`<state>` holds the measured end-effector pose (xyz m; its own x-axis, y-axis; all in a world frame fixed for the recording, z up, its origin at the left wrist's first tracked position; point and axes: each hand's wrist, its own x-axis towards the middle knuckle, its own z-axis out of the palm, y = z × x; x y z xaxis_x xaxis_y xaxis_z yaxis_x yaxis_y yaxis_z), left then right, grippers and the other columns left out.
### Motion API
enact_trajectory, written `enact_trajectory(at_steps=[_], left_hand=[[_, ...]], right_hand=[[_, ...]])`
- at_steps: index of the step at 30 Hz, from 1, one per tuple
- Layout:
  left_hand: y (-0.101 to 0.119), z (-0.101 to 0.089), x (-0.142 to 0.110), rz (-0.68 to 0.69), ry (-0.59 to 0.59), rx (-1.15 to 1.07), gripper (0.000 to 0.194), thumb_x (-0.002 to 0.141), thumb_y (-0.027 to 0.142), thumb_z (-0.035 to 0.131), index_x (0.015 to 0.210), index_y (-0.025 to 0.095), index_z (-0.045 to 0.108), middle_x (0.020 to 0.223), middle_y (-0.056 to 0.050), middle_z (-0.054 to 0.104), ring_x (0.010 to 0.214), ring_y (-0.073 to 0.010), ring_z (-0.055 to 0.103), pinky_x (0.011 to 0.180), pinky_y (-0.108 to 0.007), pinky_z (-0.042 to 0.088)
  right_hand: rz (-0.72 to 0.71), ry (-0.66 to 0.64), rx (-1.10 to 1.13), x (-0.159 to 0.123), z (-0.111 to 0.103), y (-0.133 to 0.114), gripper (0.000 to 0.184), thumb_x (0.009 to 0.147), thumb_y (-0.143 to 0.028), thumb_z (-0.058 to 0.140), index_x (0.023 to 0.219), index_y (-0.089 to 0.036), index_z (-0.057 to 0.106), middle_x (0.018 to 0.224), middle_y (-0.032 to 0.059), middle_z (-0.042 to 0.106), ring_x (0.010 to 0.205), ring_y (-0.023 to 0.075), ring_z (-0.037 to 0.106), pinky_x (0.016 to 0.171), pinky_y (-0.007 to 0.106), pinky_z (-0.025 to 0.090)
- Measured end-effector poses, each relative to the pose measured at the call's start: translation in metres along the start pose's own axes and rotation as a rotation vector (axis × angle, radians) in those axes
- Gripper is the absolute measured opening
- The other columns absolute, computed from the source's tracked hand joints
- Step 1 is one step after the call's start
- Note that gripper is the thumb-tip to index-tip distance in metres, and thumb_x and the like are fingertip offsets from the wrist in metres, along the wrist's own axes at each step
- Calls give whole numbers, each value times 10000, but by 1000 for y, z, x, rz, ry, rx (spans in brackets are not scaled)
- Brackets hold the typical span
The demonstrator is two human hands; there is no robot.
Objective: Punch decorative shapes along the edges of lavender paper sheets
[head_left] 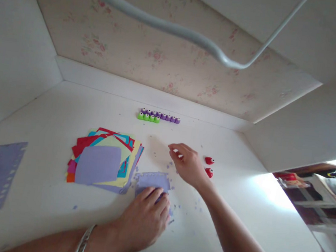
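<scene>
Left hand [146, 217]: on the purple sheet [155, 179], fingers curled (whether gripping, I cannot tell).
Right hand [188, 163]: far right of it, fingertips narrow (cannot tell if holding anything).
Purple sheet: right of the paper stack [98, 164].
Red punches [209, 160]: right of the right hand.

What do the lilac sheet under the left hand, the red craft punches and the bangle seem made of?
Lilac sheet: probably matte paper or card; thin, flat, with small cutouts along its edge.
Red craft punches: likely smooth plastic, judging by their bright, even color.
Bangle: apparently polished metal, silvery with bright highlights.
</scene>
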<state>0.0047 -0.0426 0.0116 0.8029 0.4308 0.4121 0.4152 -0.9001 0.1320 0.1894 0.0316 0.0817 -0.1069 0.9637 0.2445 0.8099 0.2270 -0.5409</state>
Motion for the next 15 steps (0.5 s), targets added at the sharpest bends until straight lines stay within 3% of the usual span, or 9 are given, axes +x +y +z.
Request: enact_trajectory(at_steps=[3, 7, 11, 15], left_hand=[[-2, 2, 0, -46, 15, -71, 379, 997, 420, 471, 1207, 140, 616, 1255, -77, 644, 1186, -252, 550, 1040, -393, 366], [-8, 3, -1, -50, 11, -111, 338, 996, 341, 476, 1263, 165, 584, 1281, -68, 628, 1189, -242, 553, 1053, -381, 377], [-14, 2, -2, 6, -8, -80, 350, 990, 297, 480, 1316, 187, 546, 1206, -80, 649, 1162, -263, 578, 1011, -405, 428], [-13, 1, -3, 41, 22, -3, 332, 1012, 255, 441, 1334, 242, 523, 1153, -74, 663, 1130, -277, 606, 971, -443, 457]], right_hand=[[-29, -107, -201, 64, 7, 9, 393, 911, -123, 499, 1277, -180, 631, 1308, 96, 647, 1019, 195, 670, 957, 334, 503], [-12, -161, -340, 130, 32, 24, 538, 888, -64, 481, 1422, -122, 513, 1481, 136, 507, 1302, 232, 526, 1100, 348, 403], [-24, -209, -383, 152, 50, 30, 498, 903, -74, 494, 1377, -197, 579, 1457, 88, 549, 1279, 253, 553, 1098, 389, 405], [-26, -225, -399, 148, 48, 32, 354, 912, -111, 542, 1216, -207, 697, 1320, 99, 657, 1203, 281, 606, 1055, 428, 433]])
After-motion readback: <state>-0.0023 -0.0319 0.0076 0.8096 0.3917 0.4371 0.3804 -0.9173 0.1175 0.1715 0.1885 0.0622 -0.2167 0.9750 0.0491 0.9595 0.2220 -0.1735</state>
